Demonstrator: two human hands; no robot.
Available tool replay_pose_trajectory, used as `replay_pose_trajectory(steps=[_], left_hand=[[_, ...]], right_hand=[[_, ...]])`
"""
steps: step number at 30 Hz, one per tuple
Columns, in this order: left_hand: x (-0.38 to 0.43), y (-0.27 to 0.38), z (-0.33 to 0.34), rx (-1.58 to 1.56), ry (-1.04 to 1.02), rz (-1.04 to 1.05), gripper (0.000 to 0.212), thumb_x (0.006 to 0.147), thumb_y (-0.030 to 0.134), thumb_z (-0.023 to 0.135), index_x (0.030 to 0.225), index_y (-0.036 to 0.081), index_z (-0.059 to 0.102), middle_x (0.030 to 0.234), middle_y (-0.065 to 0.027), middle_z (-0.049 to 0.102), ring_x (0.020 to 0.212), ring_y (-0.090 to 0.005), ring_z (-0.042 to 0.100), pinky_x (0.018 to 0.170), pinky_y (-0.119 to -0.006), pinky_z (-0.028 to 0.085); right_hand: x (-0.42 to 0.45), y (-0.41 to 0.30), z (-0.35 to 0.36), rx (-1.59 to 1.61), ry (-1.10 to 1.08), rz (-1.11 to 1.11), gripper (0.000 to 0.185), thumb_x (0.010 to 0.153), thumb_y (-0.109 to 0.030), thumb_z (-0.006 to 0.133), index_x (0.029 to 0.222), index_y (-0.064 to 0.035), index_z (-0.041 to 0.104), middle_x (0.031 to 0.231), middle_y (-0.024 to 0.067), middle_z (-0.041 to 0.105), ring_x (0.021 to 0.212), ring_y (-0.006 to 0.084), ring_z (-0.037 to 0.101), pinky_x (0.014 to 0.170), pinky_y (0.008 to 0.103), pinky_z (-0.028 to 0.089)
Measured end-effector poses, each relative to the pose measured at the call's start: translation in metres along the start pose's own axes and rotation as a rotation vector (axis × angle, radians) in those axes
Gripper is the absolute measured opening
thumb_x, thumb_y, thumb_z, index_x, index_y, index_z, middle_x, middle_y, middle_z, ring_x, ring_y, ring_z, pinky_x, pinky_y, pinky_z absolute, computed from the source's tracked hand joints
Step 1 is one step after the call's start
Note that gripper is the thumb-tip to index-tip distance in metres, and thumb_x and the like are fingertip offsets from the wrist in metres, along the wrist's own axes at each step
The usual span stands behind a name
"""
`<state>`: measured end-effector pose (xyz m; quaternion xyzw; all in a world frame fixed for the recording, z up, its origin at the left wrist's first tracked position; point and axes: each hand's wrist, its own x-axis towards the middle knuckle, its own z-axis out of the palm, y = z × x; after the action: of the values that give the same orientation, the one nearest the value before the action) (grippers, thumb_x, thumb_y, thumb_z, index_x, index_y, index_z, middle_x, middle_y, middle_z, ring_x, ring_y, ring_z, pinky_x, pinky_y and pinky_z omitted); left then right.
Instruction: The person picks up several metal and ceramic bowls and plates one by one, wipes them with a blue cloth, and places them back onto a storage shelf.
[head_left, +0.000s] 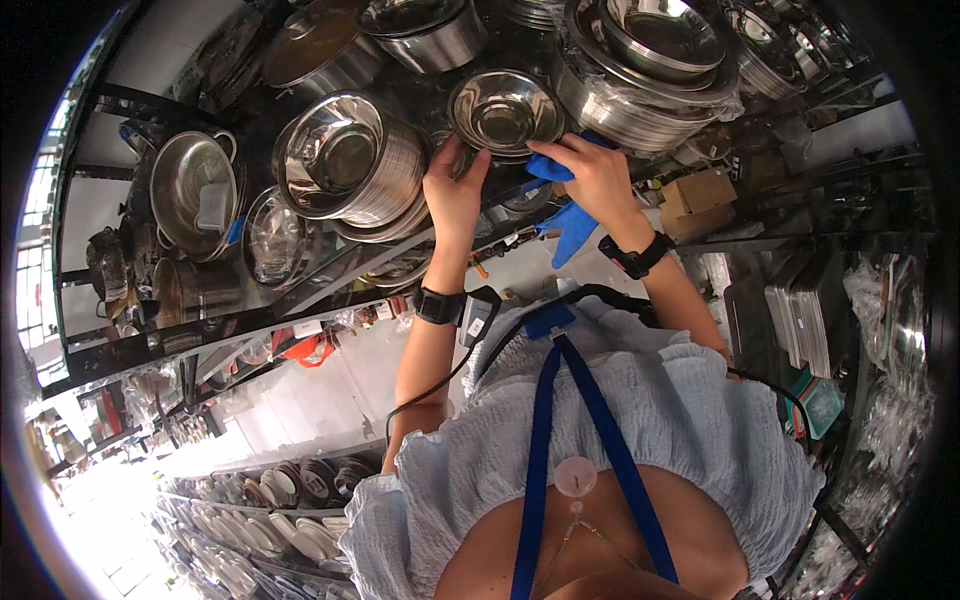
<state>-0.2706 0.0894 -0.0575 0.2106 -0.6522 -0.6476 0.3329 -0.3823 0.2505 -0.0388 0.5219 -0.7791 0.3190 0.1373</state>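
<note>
Both hands are at the near rim of a small stack of shiny metal bowls (506, 112) on a dark shelf. My left hand (456, 180) has its thumb and fingers at the stack's lower left edge. My right hand (589, 176) touches the rim at the lower right with a fingertip, and a blue cloth or glove (574, 225) hangs from it, partly hidden by the palm. A tall stack of nested metal bowls (341, 157) leans just left of my left hand. To the right of the small stack stands a large stack of metal basins (637, 105), partly wrapped in clear plastic.
Metal pots (424, 34) stand at the back of the shelf, and a metal colander (196, 195) is at the left. The shelf's front edge (300, 300) runs before my body. A cardboard box (697, 199) and metal trays (802, 315) lie right; dishes (300, 480) fill racks lower left.
</note>
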Motion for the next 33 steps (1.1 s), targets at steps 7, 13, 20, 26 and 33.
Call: replay_pose_trajectory(steps=[7,13,20,26,33], left_hand=[[-0.013,0.011,-0.013,-0.123,-0.033,-0.103,0.040,0.088,0.003,0.057,0.125,-0.009,0.048,0.116,-0.0165,0.060,0.109,-0.0186,0.056,0.092,-0.029,0.044],[-0.034,0.040,-0.029,-0.068,-0.108,-0.187,0.033,0.091,0.003,0.052,0.123,-0.005,0.052,0.118,-0.0126,0.060,0.110,-0.0173,0.056,0.090,-0.028,0.046],[-0.056,0.067,-0.055,-0.042,-0.048,-0.121,0.029,0.094,0.007,0.049,0.120,-0.003,0.055,0.115,-0.0110,0.062,0.107,-0.0166,0.058,0.089,-0.028,0.047],[-0.068,0.082,-0.083,-0.031,0.078,-0.128,0.030,0.097,0.014,0.047,0.119,-0.003,0.055,0.111,-0.0118,0.063,0.103,-0.0173,0.060,0.088,-0.029,0.048],[-0.075,0.094,-0.103,-0.040,0.140,-0.073,0.033,0.098,0.017,0.043,0.122,-0.004,0.052,0.112,-0.0149,0.062,0.105,-0.0212,0.060,0.090,-0.032,0.049]], right_hand=[[-0.004,0.003,-0.003,0.000,-0.072,0.022,0.055,0.062,0.005,0.060,0.112,-0.0169,0.063,0.085,0.0071,0.061,0.069,0.0263,0.062,0.059,0.0355,0.051],[-0.002,-0.016,-0.014,0.097,0.073,0.088,0.052,0.064,0.002,0.063,0.111,-0.0180,0.062,0.084,0.0067,0.059,0.066,0.0269,0.062,0.055,0.0352,0.050],[0.038,-0.064,-0.008,0.270,0.131,-0.113,0.035,0.073,-0.028,0.075,0.089,-0.0047,0.054,0.099,0.0026,0.052,0.068,0.0254,0.062,0.055,0.0341,0.051],[0.072,-0.113,0.008,0.309,0.054,-0.246,0.062,0.070,-0.003,0.067,0.127,-0.0171,0.048,0.118,0.0006,0.056,0.078,0.0226,0.065,0.056,0.0309,0.053],[0.091,-0.125,0.029,0.251,-0.082,-0.350,0.042,0.069,0.003,0.060,0.108,-0.0126,0.060,0.103,0.0006,0.063,0.075,0.0225,0.066,0.060,0.0320,0.053]])
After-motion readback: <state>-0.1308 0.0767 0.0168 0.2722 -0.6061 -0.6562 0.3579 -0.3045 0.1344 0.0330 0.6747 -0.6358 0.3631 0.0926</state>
